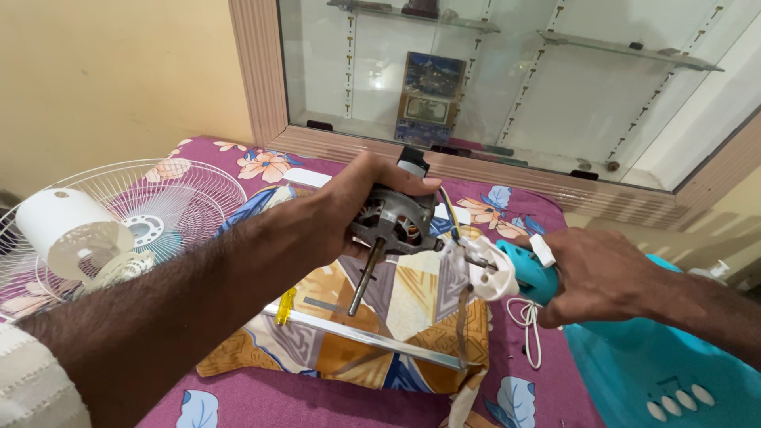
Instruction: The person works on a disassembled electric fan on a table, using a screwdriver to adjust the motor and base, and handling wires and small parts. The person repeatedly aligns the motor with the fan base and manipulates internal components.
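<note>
Clamped around a bare fan motor (394, 218), the left hand (337, 218) wraps fingers over its top and holds it above the table; the right hand (596, 273) is closed on a teal plastic fan neck (533, 273).

Motor: round, grey metal casing, copper windings visible through side openings, dark block on top. Thin steel shaft (365, 279) pointing down and slightly left, clear of the cloth beneath.

White plastic fitting (490, 273): rounded, smooth, sitting at the end of the teal neck, just right of the motor, with thin wires running between them.

Teal fan stand (634, 364): smooth plastic, lower right, with a row of oval white buttons (674, 400) near the edge.

White cord (529, 325): thin, looped, hanging below the right hand onto the cloth.

Wire fan guard (178, 202): round, white, fine radial spokes, lying at left on the table. White plastic cover (67, 230), cylindrical, resting in front of it.

Patterned cloth (396, 317): folded, orange, blue and cream geometric print, under the motor. Yellow-handled screwdriver (285, 305) and flat metal strip (372, 337) lying on it.

Table cover (269, 400): purple, floral print.

Glass cabinet (515, 87): behind the table, wood-toned frame, glass shelves.
</note>
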